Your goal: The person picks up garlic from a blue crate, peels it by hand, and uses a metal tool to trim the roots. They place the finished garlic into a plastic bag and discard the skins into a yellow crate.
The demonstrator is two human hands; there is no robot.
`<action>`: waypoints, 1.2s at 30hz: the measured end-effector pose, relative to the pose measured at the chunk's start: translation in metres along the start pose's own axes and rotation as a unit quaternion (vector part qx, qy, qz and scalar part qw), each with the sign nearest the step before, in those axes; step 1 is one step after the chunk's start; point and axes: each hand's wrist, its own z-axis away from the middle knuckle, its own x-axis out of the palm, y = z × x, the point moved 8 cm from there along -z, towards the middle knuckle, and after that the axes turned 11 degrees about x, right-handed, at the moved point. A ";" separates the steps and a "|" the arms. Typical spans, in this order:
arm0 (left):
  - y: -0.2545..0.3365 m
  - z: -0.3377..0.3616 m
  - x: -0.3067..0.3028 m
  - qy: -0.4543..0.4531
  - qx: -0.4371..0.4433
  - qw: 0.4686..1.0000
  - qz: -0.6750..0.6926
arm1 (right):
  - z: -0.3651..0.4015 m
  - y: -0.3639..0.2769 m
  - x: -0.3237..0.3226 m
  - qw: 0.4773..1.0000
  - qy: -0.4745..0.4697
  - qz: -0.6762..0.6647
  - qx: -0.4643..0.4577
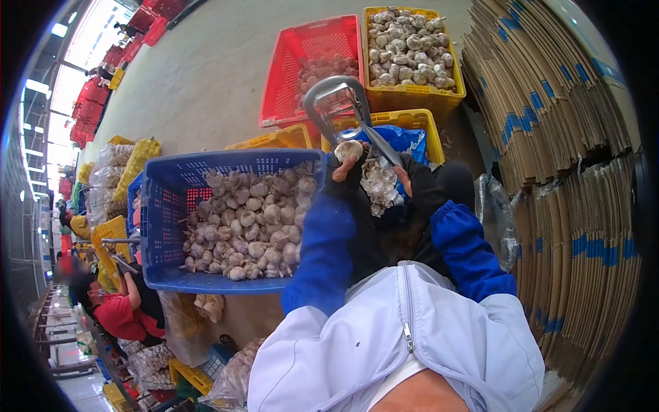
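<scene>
My left hand (342,169) is closed round a whitish garlic bulb (348,150), held just below a metal cutter (376,139). This cutter resembles large shears, with a wide loop on top and a grey arm slanting down to the right. My right hand (403,180) is closed on the lower end of that arm; dark cloth partly hides its fingers. Between my hands lies a heap of garlic skins and trimmings (379,184) over my lap. At my left stands a blue crate (226,279) with many garlic bulbs (254,223).
Ahead are a red crate (281,65) partly filled with bulbs, a full yellow crate (449,96) and another yellow crate (434,134) with blue plastic. Stacked flat cardboard (549,103) lines the right. A person in red (123,312) works far left among garlic bags (110,175).
</scene>
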 end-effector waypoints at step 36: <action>0.016 -0.005 0.017 -0.034 0.022 0.971 -0.234 | 0.014 -0.018 -0.002 0.979 0.105 0.166 -0.049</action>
